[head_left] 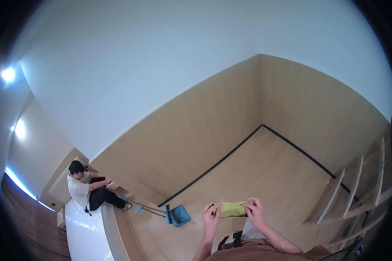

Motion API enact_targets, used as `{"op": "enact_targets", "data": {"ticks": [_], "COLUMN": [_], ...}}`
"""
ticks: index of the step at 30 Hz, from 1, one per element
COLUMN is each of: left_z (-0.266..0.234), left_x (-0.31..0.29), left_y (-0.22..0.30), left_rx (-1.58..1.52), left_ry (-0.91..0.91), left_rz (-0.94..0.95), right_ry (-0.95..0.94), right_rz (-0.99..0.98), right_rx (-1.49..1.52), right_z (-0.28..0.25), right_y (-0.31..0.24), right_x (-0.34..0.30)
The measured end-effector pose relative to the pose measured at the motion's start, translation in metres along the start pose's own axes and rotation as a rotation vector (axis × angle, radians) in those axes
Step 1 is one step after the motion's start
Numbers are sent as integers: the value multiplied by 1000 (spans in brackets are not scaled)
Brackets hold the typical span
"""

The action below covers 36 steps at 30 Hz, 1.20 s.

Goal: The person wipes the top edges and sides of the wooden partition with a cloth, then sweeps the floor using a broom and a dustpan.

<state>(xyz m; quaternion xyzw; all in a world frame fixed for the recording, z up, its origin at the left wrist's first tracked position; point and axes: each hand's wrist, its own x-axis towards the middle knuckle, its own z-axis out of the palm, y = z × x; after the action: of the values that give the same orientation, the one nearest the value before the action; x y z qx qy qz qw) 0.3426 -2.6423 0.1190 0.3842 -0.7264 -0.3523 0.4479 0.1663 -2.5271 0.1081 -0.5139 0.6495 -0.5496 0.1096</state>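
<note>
A yellow-green piece of what looks like cloth [231, 209], dark along its lower edge, is stretched level between my two hands in front of my body. The fingers of my left hand [211, 215] pinch its left end. At the other end, my right hand [255, 213] grips it between thumb and fingers. Its exact kind is too small to make out. Below it, part of my brown clothing and a shoe show, with the wooden floor [231, 174] beyond.
A blue dustpan [180, 215] and a long-handled broom [167, 214] lie on the floor to the left. Farther left, a person [80, 187] sits on a white plastic-covered mattress [85, 230]. A slatted wooden frame [353, 187] stands at right. Panelled walls with black skirting [222, 160] meet ahead.
</note>
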Motion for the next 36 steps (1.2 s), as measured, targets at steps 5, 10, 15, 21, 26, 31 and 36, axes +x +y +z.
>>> {"op": "enact_targets", "data": {"ticks": [5, 10, 15, 21, 26, 31, 36], "left_z": [32, 73, 92, 80, 64, 49, 34], "left_x": [97, 181, 301, 469, 592, 693, 743], "left_y": [-43, -101, -115, -126, -143, -177, -231], "left_rx": [102, 147, 329, 412, 425, 400, 523], "left_ry": [-100, -57, 111, 254, 325, 438, 489], "left_rz": [-52, -154, -97, -1, 114, 169, 220], "right_ry": [43, -99, -221, -226, -183, -133, -133], "right_rz": [48, 16, -114, -364, -512, -704, -822], "right_rx": [37, 73, 104, 44, -39, -25, -196], "right_z": [40, 92, 129, 181, 219, 285, 326], "right_y": [68, 149, 158, 161, 136, 141, 155], "right_x": [113, 242, 391, 566, 694, 784, 818]}}
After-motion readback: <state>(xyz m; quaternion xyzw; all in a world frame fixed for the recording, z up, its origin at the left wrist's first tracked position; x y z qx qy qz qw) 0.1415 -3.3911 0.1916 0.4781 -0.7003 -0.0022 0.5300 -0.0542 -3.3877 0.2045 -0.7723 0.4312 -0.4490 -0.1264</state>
